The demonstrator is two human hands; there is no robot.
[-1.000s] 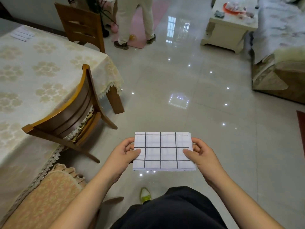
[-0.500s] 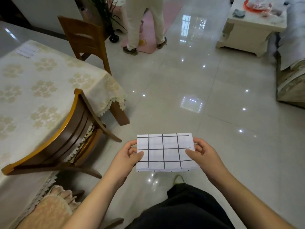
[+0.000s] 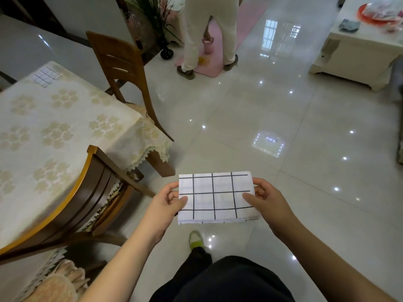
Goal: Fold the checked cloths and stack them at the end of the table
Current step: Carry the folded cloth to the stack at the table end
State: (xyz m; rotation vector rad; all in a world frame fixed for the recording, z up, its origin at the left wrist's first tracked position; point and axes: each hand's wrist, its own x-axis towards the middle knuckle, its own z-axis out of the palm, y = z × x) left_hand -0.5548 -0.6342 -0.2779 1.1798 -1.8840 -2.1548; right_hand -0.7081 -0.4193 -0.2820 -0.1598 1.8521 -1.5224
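Stack on table (image 3: pixel 46 76): folded checked cloths at the table's (image 3: pixel 65 131) far end, far left, well apart from the hands.
Left hand (image 3: pixel 165 205): grip pinches the left short edge of the folded checked cloth (image 3: pixel 216 197).
Cloth: held flat over the floor, long axis running left to right.
Right hand (image 3: pixel 265 201): grip pinches the right edge.
Coming move: likely a carry leftward and away; the left hand is nearer.

1. You have two checked cloths in view: a folded cloth (image 3: pixel 216 197) held in the air and a stack of cloth (image 3: pixel 46 76) at the table's far end.
2. Two wooden chairs: near chair (image 3: pixel 72 201), far chair (image 3: pixel 122 68).
3. One table (image 3: pixel 65 131).
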